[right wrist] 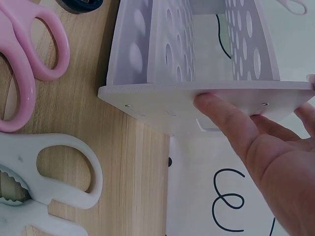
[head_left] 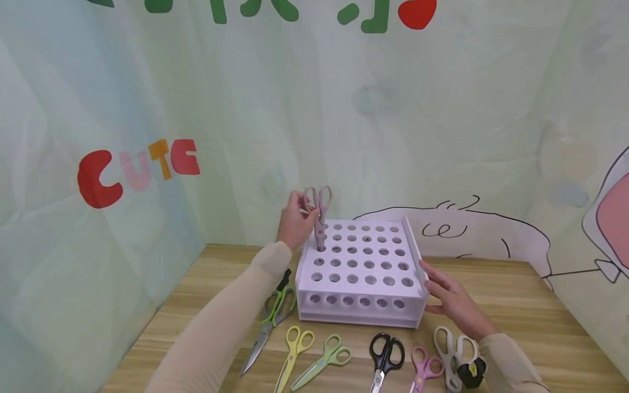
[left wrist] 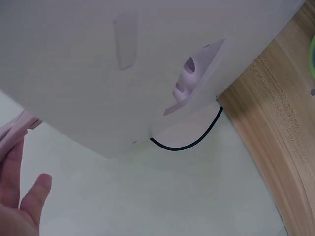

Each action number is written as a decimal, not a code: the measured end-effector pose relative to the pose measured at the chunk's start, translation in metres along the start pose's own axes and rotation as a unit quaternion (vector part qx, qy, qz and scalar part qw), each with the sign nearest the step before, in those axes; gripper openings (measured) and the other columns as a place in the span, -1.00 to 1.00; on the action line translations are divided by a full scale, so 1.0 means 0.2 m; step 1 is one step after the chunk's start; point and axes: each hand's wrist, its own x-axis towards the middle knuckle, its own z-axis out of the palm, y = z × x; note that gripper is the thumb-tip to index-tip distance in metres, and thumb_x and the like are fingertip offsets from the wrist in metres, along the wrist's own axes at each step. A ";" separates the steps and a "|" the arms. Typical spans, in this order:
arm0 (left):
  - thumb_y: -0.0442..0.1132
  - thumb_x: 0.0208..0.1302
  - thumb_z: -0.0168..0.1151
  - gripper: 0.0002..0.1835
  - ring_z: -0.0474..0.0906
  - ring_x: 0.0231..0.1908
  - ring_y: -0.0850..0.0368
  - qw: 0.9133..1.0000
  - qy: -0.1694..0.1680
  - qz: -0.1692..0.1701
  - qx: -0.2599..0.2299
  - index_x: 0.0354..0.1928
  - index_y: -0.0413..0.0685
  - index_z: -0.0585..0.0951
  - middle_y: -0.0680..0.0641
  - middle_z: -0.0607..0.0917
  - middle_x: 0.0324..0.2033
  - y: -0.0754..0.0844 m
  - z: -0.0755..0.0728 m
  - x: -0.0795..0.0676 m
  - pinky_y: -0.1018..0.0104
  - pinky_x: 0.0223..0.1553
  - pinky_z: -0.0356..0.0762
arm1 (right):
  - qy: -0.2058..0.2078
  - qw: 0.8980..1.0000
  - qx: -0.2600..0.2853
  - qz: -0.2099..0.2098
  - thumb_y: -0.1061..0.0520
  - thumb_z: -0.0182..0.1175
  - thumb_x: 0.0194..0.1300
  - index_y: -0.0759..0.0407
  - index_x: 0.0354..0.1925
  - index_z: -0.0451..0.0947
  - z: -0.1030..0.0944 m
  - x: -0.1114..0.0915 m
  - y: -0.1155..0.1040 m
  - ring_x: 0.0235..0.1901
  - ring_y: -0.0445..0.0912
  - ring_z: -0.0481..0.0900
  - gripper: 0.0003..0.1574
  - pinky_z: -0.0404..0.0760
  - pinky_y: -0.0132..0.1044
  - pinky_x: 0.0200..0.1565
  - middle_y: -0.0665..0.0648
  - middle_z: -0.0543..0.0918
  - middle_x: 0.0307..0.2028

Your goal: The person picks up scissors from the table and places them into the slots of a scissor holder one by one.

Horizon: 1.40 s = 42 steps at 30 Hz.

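A white rack (head_left: 307,267) with rows of round holes stands on the table. My left hand (head_left: 294,221) pinches a pair of pale pink scissors (head_left: 321,210) by one handle loop. The scissors are upright over the rack's left column, blades downward, tips at a hole. In the left wrist view part of their handle (left wrist: 17,132) shows at the left edge, by the fingers. On the rack's right side panel (right wrist: 162,105) rests my right hand (head_left: 454,300), its thumb and fingers extended against the panel.
In front of the rack lie green-and-grey scissors (head_left: 267,327), yellow scissors (head_left: 291,355), light green scissors (head_left: 321,361), black scissors (head_left: 386,355), pink scissors (head_left: 421,371) and white-handled scissors (head_left: 448,357). A printed cloth (head_left: 275,109) hangs behind the wooden table (head_left: 191,295).
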 end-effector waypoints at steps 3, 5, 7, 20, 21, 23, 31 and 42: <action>-0.40 0.30 0.27 -0.75 0.59 -0.30 0.00 1.000 -0.004 -0.005 0.012 -0.09 -0.24 0.40 -0.14 0.63 -0.30 -0.02 0.01 -0.01 0.21 -0.22 0.64 | -0.001 1.000 -0.003 0.001 0.03 -0.11 0.59 0.05 0.57 -0.07 0.00 0.00 0.00 0.33 0.36 0.22 -0.28 0.61 0.00 0.07 0.44 -0.02 0.48; -0.40 0.28 0.28 -0.75 0.59 -0.29 0.00 1.000 -0.008 -0.007 0.019 -0.11 -0.24 0.41 -0.13 0.64 -0.31 -0.03 0.02 -0.02 0.22 -0.21 0.63 | 0.001 1.000 -0.001 0.004 0.03 -0.11 0.59 0.04 0.57 -0.05 0.00 0.00 0.00 0.33 0.35 0.23 -0.29 0.61 0.00 0.06 0.43 -0.01 0.48; -0.40 0.27 0.29 -0.75 0.58 -0.28 -0.01 1.000 -0.011 -0.008 0.025 -0.12 -0.26 0.42 -0.13 0.64 -0.32 -0.04 0.02 -0.03 0.21 -0.20 0.62 | -0.001 1.000 0.001 0.003 0.04 -0.12 0.59 0.04 0.57 -0.06 0.00 0.00 0.00 0.33 0.35 0.23 -0.29 0.61 0.00 0.07 0.43 0.00 0.48; -0.39 0.26 0.33 -0.75 0.52 -0.30 0.01 0.999 -0.021 0.002 0.049 -0.22 -0.13 0.40 -0.10 0.59 -0.37 -0.06 0.02 -0.07 0.22 -0.22 0.54 | 0.000 1.000 0.004 0.006 0.04 -0.11 0.59 0.06 0.57 -0.06 -0.01 0.00 0.00 0.34 0.36 0.20 -0.28 0.60 0.00 0.07 0.43 -0.01 0.48; -0.39 0.25 0.34 -0.74 0.52 -0.30 0.01 0.999 -0.021 0.003 0.050 -0.22 -0.13 0.40 -0.10 0.59 -0.37 -0.07 0.02 -0.07 0.23 -0.23 0.54 | 0.000 1.000 0.006 0.006 0.04 -0.11 0.59 0.06 0.57 -0.06 -0.01 0.00 0.00 0.34 0.36 0.20 -0.28 0.60 0.00 0.07 0.43 -0.01 0.48; -0.38 0.26 0.34 -0.74 0.51 -0.31 0.01 0.998 -0.022 0.001 0.053 -0.23 -0.13 0.40 -0.10 0.59 -0.38 -0.07 0.02 -0.07 0.23 -0.24 0.53 | 0.001 1.000 0.005 0.007 0.05 -0.11 0.59 0.06 0.57 -0.06 -0.01 -0.01 0.00 0.34 0.36 0.20 -0.29 0.60 0.00 0.07 0.43 -0.01 0.48; -0.38 0.24 0.36 -0.74 0.56 -0.30 0.01 0.998 -0.018 -0.010 0.056 -0.25 -0.12 0.41 -0.10 0.61 -0.37 -0.08 0.02 -0.09 0.22 -0.20 0.60 | -0.005 1.000 0.010 0.002 0.03 -0.11 0.59 0.07 0.57 -0.07 -0.01 -0.01 0.01 0.34 0.36 0.20 -0.28 0.60 0.00 0.07 0.43 -0.03 0.48; -0.37 0.27 0.33 -0.77 0.51 -0.31 0.02 0.997 -0.027 -0.012 0.078 -0.29 -0.10 0.41 -0.10 0.57 -0.39 -0.09 0.03 -0.11 0.25 -0.25 0.56 | -0.005 1.000 0.006 -0.004 -0.01 -0.09 0.59 0.05 0.57 -0.08 -0.02 -0.02 0.02 0.34 0.34 0.21 -0.26 0.60 -0.01 0.07 0.43 -0.01 0.48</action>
